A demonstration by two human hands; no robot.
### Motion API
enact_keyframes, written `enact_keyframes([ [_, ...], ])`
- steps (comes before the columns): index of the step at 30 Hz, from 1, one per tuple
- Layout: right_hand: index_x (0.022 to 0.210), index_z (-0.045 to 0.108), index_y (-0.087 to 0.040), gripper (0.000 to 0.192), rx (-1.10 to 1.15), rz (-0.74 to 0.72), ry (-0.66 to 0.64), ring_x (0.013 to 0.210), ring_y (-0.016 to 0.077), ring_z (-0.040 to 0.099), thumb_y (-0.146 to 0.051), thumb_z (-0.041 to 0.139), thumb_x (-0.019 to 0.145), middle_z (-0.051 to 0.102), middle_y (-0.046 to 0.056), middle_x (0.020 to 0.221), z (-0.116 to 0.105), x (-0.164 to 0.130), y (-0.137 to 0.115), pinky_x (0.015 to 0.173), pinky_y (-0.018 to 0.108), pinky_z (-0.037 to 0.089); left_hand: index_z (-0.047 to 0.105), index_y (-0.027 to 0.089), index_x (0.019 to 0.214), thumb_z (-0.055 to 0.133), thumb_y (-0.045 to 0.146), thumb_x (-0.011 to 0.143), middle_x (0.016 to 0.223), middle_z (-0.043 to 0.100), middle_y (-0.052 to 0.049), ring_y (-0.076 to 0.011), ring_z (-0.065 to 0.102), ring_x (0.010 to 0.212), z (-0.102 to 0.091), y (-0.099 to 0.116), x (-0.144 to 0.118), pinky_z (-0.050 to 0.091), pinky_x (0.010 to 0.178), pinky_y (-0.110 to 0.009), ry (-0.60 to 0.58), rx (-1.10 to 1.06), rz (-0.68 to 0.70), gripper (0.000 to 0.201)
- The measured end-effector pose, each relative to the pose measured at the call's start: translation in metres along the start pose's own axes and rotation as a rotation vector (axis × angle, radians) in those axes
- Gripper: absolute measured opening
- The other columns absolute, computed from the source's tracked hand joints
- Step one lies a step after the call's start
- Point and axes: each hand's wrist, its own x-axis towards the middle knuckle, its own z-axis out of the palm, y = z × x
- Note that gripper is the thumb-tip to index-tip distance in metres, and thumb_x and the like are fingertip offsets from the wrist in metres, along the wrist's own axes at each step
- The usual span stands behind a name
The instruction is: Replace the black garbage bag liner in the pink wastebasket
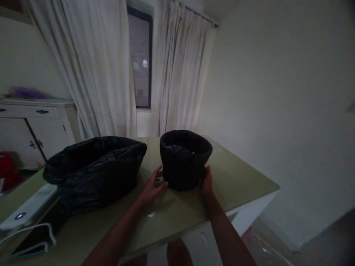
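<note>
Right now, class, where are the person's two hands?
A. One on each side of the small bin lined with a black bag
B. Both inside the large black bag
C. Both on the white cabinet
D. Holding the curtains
A: the left hand and the right hand flank the small lined bin on the green table.

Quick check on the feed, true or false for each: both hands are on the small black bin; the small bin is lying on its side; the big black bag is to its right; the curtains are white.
1. Both hands, left hand and right hand, touch the small black bin. True.
2. The bin lies on its side. False: it stands upright on the table.
3. The big black bag is to its right. False: left.
4. The curtains are white. True.
</note>
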Motion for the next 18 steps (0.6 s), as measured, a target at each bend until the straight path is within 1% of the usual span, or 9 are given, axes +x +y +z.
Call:
enact_keyframes([
  [2,0.113,0.080,-0.020,0.080,0.067,0.050,-0.028,0.124,0.0312,0.073,-0.091,0.052,0.088,0.080,0.011,0.127,-0.003,-0.016,-0.010,0.109,0.046,0.056,0.041,0.020,0.163,0.079,0.057,0.088,0.148,0.066,-0.022,-0.0324,0.073,0.120,0.001,0.003,-0.002,0.058,0.103,-0.053,-0.005,0.021,-0.001,0.092],
  [4,0.108,0.081,-0.020,0.078,0.070,0.060,-0.037,0.121,0.0317,0.074,-0.091,0.056,0.087,0.081,0.011,0.123,-0.006,-0.029,-0.018,0.107,0.046,0.057,0.043,0.020,0.160,0.083,0.056,0.084,0.136,0.071,-0.018,-0.0279,0.076,0.102,0.001,0.007,-0.005,0.061,0.093,-0.048,-0.012,0.034,-0.005,0.093],
  [7,0.105,0.079,-0.019,0.078,0.072,0.074,-0.032,0.109,0.0317,0.077,-0.091,0.059,0.084,0.082,0.013,0.114,-0.009,-0.041,-0.027,0.096,0.045,0.060,0.043,0.019,0.158,0.087,0.054,0.078,0.112,0.075,-0.010,-0.0221,0.073,0.081,0.001,0.010,-0.013,0.059,0.076,-0.039,-0.045,0.060,-0.028,0.097],
  [9,0.105,0.077,-0.019,0.076,0.059,0.084,-0.032,0.099,0.0303,0.078,-0.090,0.059,0.084,0.082,0.013,0.106,-0.009,-0.045,-0.029,0.088,0.043,0.061,0.046,0.018,0.153,0.085,0.054,0.078,0.103,0.076,-0.006,-0.0196,0.068,0.072,0.001,0.011,-0.019,0.054,0.068,-0.035,-0.029,0.089,-0.037,0.091],
  [11,0.103,0.075,-0.019,0.073,0.002,0.063,-0.017,0.093,0.0283,0.077,-0.088,0.058,0.085,0.081,0.012,0.100,-0.008,-0.047,-0.029,0.083,0.040,0.060,0.051,0.018,0.145,0.082,0.053,0.081,0.096,0.075,-0.005,-0.0188,0.064,0.067,-0.001,0.013,-0.022,0.050,0.065,-0.034,0.015,0.125,-0.034,0.079],
  [13,0.099,0.073,-0.020,0.068,-0.092,0.011,0.020,0.094,0.0271,0.075,-0.085,0.056,0.087,0.080,0.012,0.101,-0.006,-0.047,-0.027,0.083,0.039,0.060,0.058,0.018,0.132,0.079,0.053,0.082,0.090,0.074,-0.003,-0.0187,0.061,0.065,-0.003,0.014,-0.023,0.048,0.064,-0.034,0.039,0.167,-0.026,0.065],
  [16,0.101,0.073,-0.021,0.060,-0.233,-0.062,0.037,0.102,0.0275,0.073,-0.076,0.053,0.091,0.078,0.013,0.109,-0.005,-0.045,-0.024,0.090,0.041,0.059,0.065,0.021,0.102,0.072,0.056,0.084,0.083,0.071,-0.003,-0.0194,0.060,0.066,-0.005,0.015,-0.023,0.045,0.065,-0.034,0.042,0.240,0.004,0.039],
  [18,0.105,0.074,-0.021,0.052,-0.319,-0.084,0.013,0.105,0.0290,0.072,-0.068,0.054,0.090,0.078,0.014,0.112,-0.005,-0.043,-0.021,0.095,0.043,0.057,0.065,0.022,0.087,0.065,0.058,0.088,0.078,0.069,-0.004,-0.0204,0.059,0.066,-0.005,0.016,-0.023,0.045,0.067,-0.035,0.043,0.268,0.025,0.035],
])
